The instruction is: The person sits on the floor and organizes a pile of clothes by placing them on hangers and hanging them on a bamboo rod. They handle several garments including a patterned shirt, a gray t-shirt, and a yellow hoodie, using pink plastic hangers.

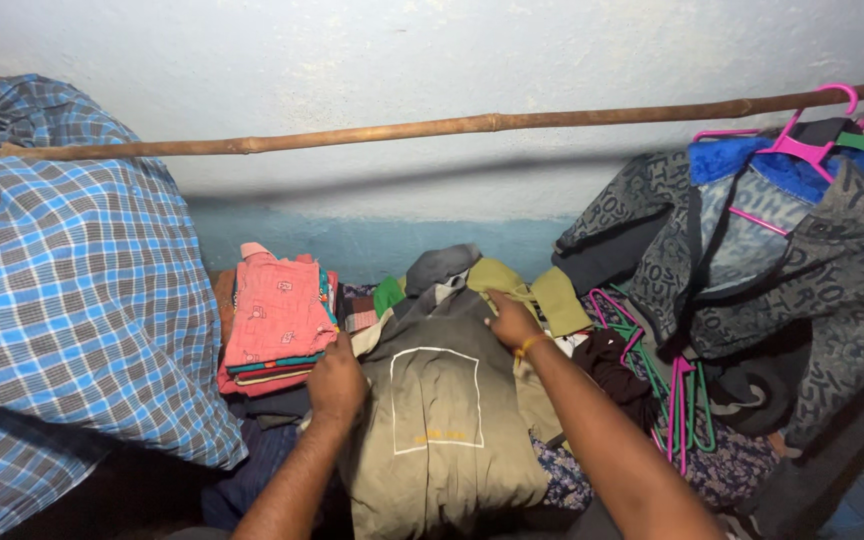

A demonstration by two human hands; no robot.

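An olive-green garment (pixel 440 420) with a white square outline lies flat on a heap of clothes in front of me. My left hand (pixel 336 382) is closed on its left edge, knuckles up. My right hand (pixel 510 322) presses on the garment's upper right corner, fingers bent over the cloth, with a yellow band on the wrist. Lighter olive cloth (pixel 542 296) shows just behind the right hand.
A folded stack of pink clothes (pixel 277 320) sits to the left. A blue checked cloth (pixel 62 290) hangs over a wooden pole (pixel 432 127) along the wall. Grey patterned garments (pixel 792 250) on pink and green hangers (pixel 802 140) hang right; loose hangers (pixel 672 385) lie below.
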